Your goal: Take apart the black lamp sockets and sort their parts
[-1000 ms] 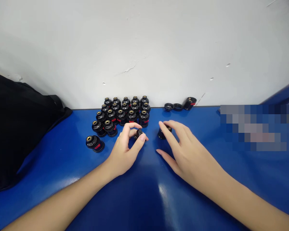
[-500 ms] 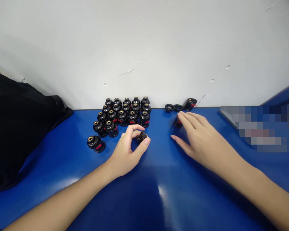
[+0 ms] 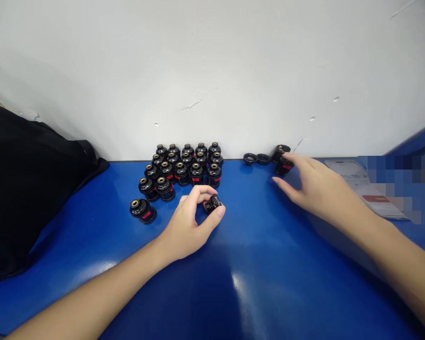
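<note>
Between the thumb and fingers of my left hand (image 3: 193, 224) is a small black cap (image 3: 213, 203), held just above the blue table. My right hand (image 3: 313, 189) has its thumb and fingers apart beside a black cylinder with a red mark (image 3: 284, 166); whether a fingertip touches it is unclear. Another black cylinder (image 3: 279, 152) stands right behind that one, against the wall. Several capped black containers (image 3: 182, 173) with brass-coloured centres stand in rows left of centre. Nearest me in that group, one container (image 3: 148, 214) has its cap (image 3: 139, 208) tilted to the left.
Two black caps (image 3: 250, 158) lie open side up by the wall. A black cloth bag (image 3: 31, 189) covers the left side. A phone (image 3: 361, 189) lies at the right, partly blurred out. The pale wall (image 3: 198, 71) bounds the blue table (image 3: 184, 293).
My right hand has moved right, and the red-marked cylinder now stands beside the one at the wall. My left hand has shifted slightly right with the cap, which has turned a little.
</note>
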{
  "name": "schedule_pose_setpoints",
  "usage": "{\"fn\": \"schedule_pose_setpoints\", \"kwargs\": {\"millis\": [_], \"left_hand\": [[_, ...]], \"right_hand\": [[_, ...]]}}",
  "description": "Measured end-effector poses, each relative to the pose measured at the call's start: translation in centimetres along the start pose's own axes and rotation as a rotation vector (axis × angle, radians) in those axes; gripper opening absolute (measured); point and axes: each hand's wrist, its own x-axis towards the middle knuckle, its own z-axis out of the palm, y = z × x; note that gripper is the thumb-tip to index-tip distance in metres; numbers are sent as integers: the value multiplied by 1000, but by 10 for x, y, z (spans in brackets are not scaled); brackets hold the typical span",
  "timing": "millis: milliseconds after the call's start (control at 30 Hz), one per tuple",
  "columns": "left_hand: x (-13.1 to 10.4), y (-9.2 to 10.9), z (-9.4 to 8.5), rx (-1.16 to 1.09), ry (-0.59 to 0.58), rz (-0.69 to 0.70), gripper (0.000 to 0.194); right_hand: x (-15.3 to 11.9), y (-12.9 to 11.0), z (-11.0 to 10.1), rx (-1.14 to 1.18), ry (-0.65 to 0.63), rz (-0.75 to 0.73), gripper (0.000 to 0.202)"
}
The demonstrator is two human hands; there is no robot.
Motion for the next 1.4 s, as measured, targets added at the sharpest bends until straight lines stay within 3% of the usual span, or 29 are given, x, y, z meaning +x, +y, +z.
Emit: {"fn": "schedule_pose_setpoints", "kwargs": {"millis": [267, 533, 933, 1067, 1200, 1300, 1400], "left_hand": [[0, 0, 0, -5, 6, 22, 28], [1, 1, 0, 1, 3, 39, 27], [0, -4, 0, 29, -9, 30, 25], [1, -4, -1, 81, -8, 56, 27], [3, -2, -2, 150, 4, 116, 28], [3, -3, -2, 172, 2, 133, 28], [3, -7, -1, 153, 23, 134, 33]], "right_hand": [[4, 3, 7, 67, 60, 41, 69], [4, 3, 12, -22, 149, -61, 62], [2, 1, 9, 21, 44, 94, 62], [1, -4, 8, 76, 139, -4, 59], [-2, -22, 1, 238, 244, -241, 44], [-11, -43, -2, 437, 129, -394, 34], [-20, -62, -2, 652, -94, -405, 33]]}}
